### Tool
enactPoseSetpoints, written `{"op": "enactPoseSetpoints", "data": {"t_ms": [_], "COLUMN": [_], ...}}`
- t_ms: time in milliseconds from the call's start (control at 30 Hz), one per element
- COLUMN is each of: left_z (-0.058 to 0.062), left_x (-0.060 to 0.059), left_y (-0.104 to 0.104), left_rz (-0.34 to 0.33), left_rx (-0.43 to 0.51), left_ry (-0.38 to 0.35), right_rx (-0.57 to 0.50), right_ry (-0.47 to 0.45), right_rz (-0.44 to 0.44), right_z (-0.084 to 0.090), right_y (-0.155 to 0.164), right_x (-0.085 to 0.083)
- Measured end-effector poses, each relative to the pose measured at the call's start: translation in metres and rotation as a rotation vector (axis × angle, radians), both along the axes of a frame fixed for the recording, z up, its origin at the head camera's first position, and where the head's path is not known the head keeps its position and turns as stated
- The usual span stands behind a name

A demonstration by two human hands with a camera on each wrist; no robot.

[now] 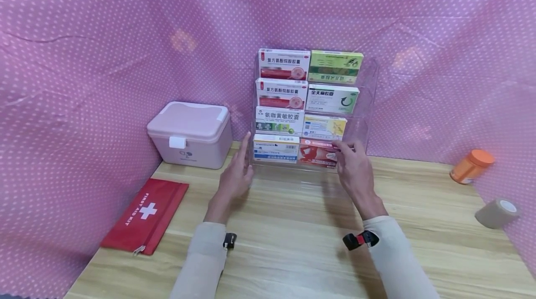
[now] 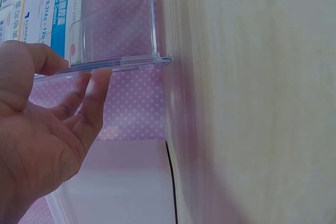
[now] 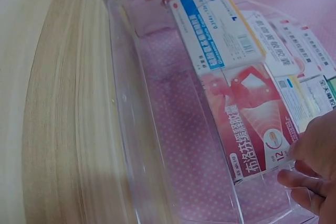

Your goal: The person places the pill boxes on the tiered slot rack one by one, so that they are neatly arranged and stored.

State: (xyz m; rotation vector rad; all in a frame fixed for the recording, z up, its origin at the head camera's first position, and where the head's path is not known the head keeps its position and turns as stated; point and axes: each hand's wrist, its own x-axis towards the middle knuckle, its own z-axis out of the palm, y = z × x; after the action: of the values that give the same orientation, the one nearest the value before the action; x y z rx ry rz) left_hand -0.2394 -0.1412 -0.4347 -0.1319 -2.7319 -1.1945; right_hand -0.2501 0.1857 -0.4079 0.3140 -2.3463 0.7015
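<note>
A clear plastic display rack (image 1: 369, 83) stands at the back of the table, holding several medicine boxes in stepped tiers, two per tier. My left hand (image 1: 235, 176) is at its left side; in the left wrist view the thumb and fingers pinch the rack's side edge. In the lowest tier sit a white-and-blue medicine box (image 1: 275, 150) and, right of it, a red medicine box (image 1: 315, 154). My right hand (image 1: 357, 169) pinches the right end of the red box, whose front (image 3: 254, 114) faces outward in the right wrist view. Part of that end is hidden by the fingers.
A lidded pink storage box (image 1: 190, 134) stands left of the rack, with a red first aid pouch (image 1: 146, 215) lying in front. At the right are an orange bottle (image 1: 471, 167) and a tan bandage roll (image 1: 496, 214). Pink dotted cloth (image 1: 104, 66) hangs behind.
</note>
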Motion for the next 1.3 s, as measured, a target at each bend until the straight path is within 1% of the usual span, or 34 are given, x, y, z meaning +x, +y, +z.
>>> {"op": "enactPoseSetpoints", "data": {"t_ms": [300, 500, 767, 1000, 1300], "left_z": [0.002, 0.002, 0.002, 0.001, -0.001], "left_x": [-0.001, -0.003, -0.003, -0.002, -0.001], "left_y": [0.000, 0.000, 0.000, 0.001, 0.000], "left_rz": [-0.001, -0.009, -0.006, -0.005, 0.008], "left_rx": [-0.005, -0.010, -0.012, -0.001, -0.014], "left_ry": [-0.003, 0.003, 0.000, -0.009, 0.001], "right_rx": [0.019, 0.037, 0.025, 0.025, 0.024], "right_ry": [-0.072, -0.101, -0.160, -0.173, -0.118], "right_rz": [0.001, -0.004, 0.008, 0.004, 0.027], "right_z": [-0.001, 0.000, 0.000, -0.001, -0.001], "right_y": [-0.004, -0.005, -0.001, 0.000, 0.002], "right_x": [0.003, 0.006, 0.012, 0.015, 0.018]}}
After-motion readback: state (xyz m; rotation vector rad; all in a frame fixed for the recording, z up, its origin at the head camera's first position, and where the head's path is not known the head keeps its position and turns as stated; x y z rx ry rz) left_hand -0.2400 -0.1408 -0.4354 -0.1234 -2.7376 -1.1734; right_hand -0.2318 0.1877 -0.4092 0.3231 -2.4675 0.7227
